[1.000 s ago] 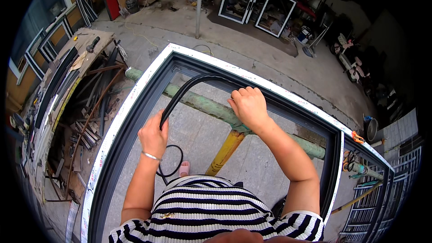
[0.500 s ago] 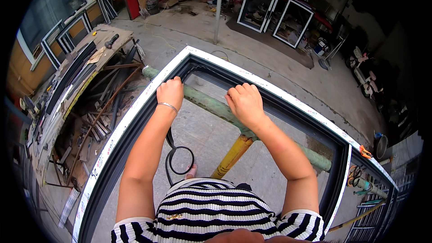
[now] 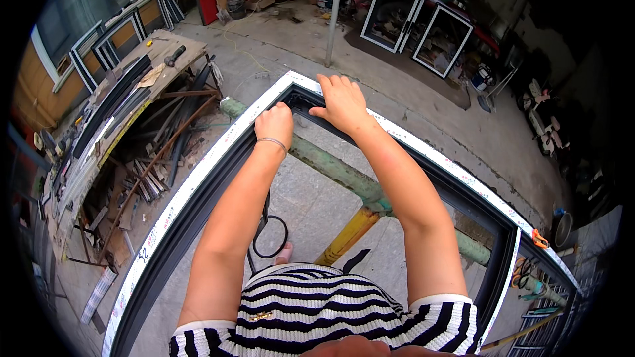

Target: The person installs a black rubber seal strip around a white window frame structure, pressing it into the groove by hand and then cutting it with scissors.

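Note:
A large window frame (image 3: 463, 175), dark grey with white printed film on its outer faces, lies in front of me on green pipe supports (image 3: 340, 170). My left hand (image 3: 273, 124) is closed at the inner groove beside the far left corner. From under that forearm a thin black rubber strip (image 3: 286, 228) hangs to the floor in a loop; the pinched part is hidden by my fingers. Just right of the corner, my right hand (image 3: 340, 100) lies across the far rail, fingers stretched over the white edge and thumb apart on the inner side.
At left stands a cluttered workbench (image 3: 155, 69) with a dark power tool (image 3: 175, 56) and offcuts beneath. A yellow post (image 3: 347, 235) supports the pipe. An orange clamp (image 3: 540, 238) sits on the right rail. White-edged frames (image 3: 443, 41) stand beyond a thin pole (image 3: 335, 13).
My right hand has moved left and away from me, opening onto the far rail near the corner. The left hand has shifted slightly nearer the corner, still closed. The view has shifted a little.

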